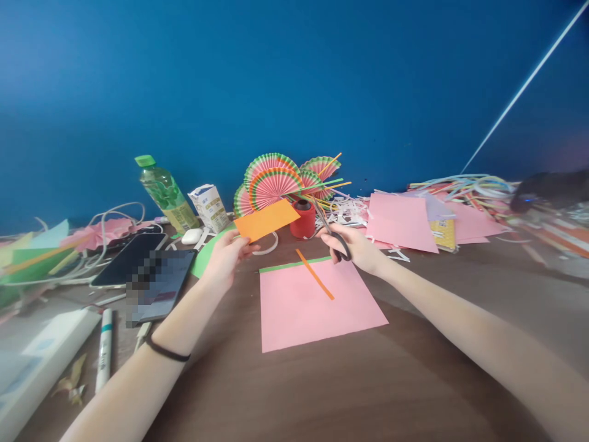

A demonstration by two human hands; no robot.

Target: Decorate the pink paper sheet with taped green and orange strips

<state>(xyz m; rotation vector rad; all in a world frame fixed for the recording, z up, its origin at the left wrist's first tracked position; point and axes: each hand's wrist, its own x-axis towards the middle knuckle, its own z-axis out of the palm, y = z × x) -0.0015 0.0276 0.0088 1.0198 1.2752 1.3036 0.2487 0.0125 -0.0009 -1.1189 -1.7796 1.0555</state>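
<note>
My left hand [230, 253] pinches the near left corner of an orange sheet of paper [267, 222], held up above the table. In my right hand [352, 244] is a pair of scissors [341, 247] with dark handles, its blades pointing up and away to the left. The blades sit to the right of the orange sheet, apart from it. Below both hands lies a pink sheet of paper [317, 313] with a green strip [285, 266] along its far edge. A narrow orange paper strip [317, 277] rests slantwise across it.
Pleated paper fans [276, 184] stand against the blue wall, behind a red spool [302, 226]. At left are a green bottle [168, 193], a drink carton [209, 207], phones [133, 261], cables and a marker [105, 350]. Pink sheets [405, 220] and paper scraps lie at right.
</note>
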